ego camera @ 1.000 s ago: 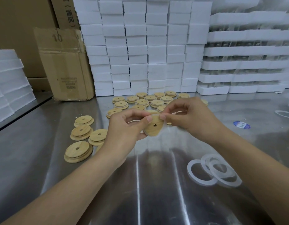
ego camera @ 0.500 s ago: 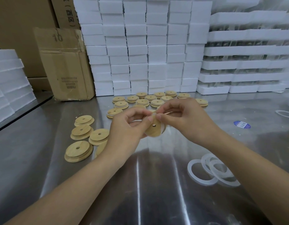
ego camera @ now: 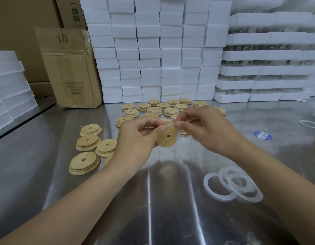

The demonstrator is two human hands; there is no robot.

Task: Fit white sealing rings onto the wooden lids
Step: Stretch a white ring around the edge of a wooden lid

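Observation:
A round wooden lid (ego camera: 168, 137) with a small centre hole is held up above the metal table (ego camera: 47, 183), tilted toward me. My left hand (ego camera: 137, 140) grips it from the left, thumb on its upper edge. My right hand (ego camera: 204, 128) pinches a thin white sealing ring (ego camera: 177, 134) stretched along the lid's top and right rim. A loose pile of white rings (ego camera: 231, 184) lies on the table at the lower right. Several bare lids (ego camera: 87, 147) lie to the left of my hands.
More lids (ego camera: 163, 107) are spread behind my hands. White foam blocks (ego camera: 160, 53) are stacked along the back and foam trays (ego camera: 269, 68) at the right. A cardboard box (ego camera: 70, 68) stands at the back left. A blue sticker (ego camera: 262, 135) and one ring (ego camera: 309, 123) lie far right.
The lid has turned and risen slightly in my hands. My right fingers have worked the ring further round its rim, closer to my left thumb.

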